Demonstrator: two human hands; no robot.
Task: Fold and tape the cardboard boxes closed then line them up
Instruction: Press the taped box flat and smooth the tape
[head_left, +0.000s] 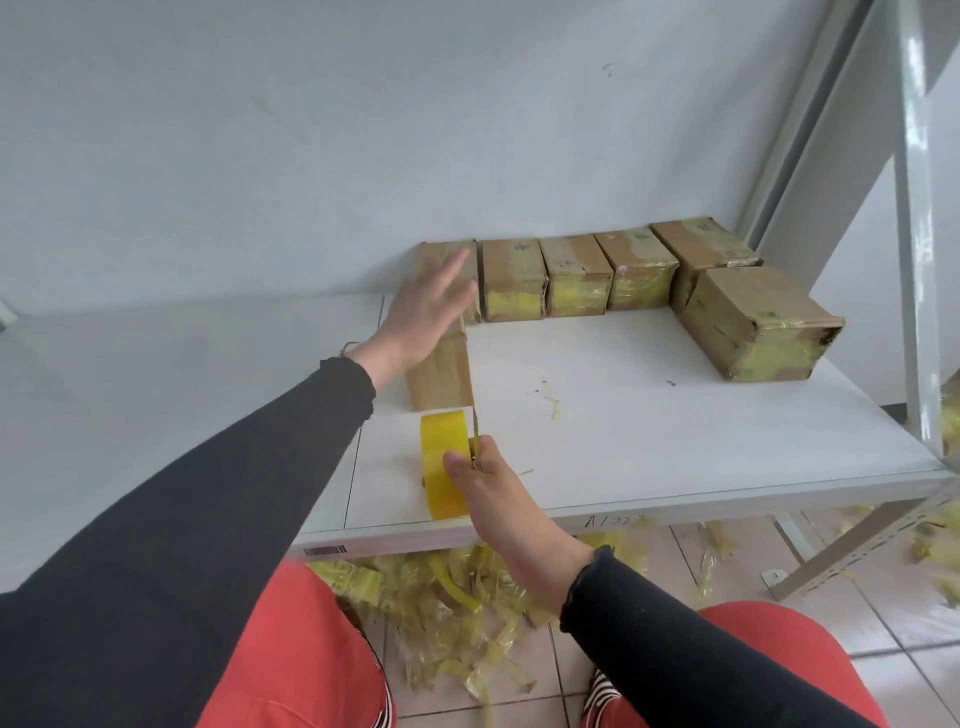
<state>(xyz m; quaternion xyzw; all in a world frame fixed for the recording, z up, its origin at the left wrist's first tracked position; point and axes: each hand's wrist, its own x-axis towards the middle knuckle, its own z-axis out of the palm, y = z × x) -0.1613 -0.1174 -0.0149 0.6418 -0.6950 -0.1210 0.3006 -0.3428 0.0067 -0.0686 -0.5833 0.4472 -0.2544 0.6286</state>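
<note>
Fingers of the right hand pinch the yellow tape roll at the near edge of the white table.

Thumb and fingers close on the roll's side, and a strip of tape goes up from them to the cardboard box just beyond. Further on, the left hand lies over this box with fingers straight and a little spread. Behind its fingertips, a row of taped boxes stands along the wall, and to the right one more taped box sits in front of the row's end. Under the table, tape scraps cover the floor.
</note>
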